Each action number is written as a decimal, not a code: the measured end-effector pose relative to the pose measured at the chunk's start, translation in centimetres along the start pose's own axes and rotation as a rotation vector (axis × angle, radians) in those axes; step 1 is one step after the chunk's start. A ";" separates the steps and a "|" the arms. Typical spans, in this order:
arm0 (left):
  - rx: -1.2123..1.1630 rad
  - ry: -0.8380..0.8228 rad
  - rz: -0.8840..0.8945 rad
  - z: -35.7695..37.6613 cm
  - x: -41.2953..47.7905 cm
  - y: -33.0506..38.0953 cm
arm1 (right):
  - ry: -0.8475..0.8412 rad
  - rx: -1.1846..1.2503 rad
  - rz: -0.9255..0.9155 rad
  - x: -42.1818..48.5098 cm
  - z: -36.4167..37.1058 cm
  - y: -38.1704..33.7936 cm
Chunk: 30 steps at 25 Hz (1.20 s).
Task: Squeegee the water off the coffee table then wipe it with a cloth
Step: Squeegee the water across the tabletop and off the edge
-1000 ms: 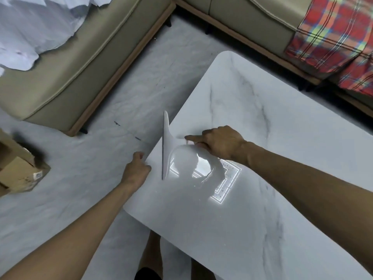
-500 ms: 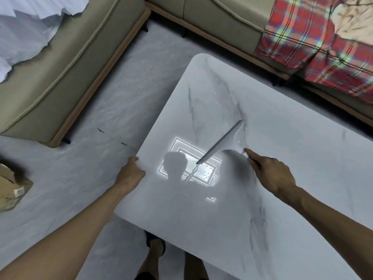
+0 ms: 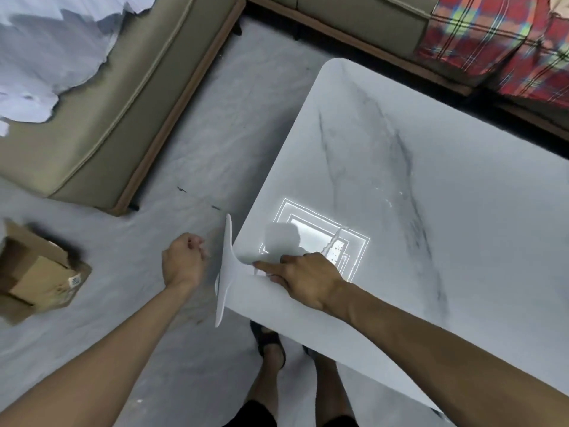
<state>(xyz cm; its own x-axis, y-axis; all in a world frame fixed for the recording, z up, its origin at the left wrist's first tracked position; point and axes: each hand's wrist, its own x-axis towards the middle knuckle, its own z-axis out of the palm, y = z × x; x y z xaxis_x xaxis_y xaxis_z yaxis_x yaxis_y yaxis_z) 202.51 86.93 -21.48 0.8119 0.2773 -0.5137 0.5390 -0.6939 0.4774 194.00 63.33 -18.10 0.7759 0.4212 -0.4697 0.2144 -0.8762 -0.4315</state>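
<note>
Now our right hand (image 3: 308,278) has its grip round the squeegee (image 3: 226,272), blade overhanging the desk (image 3: 431,211) edge, lower middle of frame; we should press evenly so water drops off. Left hand (image 3: 183,263) hangs loose, empty.

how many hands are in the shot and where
2. The right hand grips the squeegee at the coffee table's left edge. The left hand hangs beside it over the floor, loosely curled, holding nothing.
</note>
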 end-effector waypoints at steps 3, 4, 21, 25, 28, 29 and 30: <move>0.107 -0.110 -0.022 0.5 -0.1 -1.8 | -0.020 -0.045 -0.021 0.6 1.7 -0.8; 0.118 -0.192 -0.025 1.1 -0.5 -2.0 | -0.009 -0.047 -0.007 0.0 1.9 -0.2; -0.045 -0.036 -0.095 0.6 -2.3 -3.6 | -0.058 0.004 -0.023 -3.4 2.4 -2.3; -0.020 -0.016 -0.060 -0.1 -3.0 -5.0 | -0.075 -0.106 -0.067 -2.4 4.4 -3.2; 0.026 -0.067 -0.022 1.1 -3.9 -5.0 | -0.063 -0.067 0.024 -6.9 4.2 1.4; 0.029 -0.092 -0.019 1.7 -4.3 -4.7 | -0.033 -0.052 0.046 -8.8 3.9 3.1; 0.037 -0.115 -0.016 2.3 -4.7 -4.3 | 0.004 -0.061 0.064 -10.8 3.5 4.6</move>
<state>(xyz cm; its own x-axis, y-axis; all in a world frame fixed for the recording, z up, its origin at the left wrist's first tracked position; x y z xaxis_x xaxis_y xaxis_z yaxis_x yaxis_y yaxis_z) 195.85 87.08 -22.69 0.7708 0.2121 -0.6007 0.5417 -0.7144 0.4429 184.57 55.58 -17.67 0.7917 0.3627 -0.4916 0.1996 -0.9141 -0.3530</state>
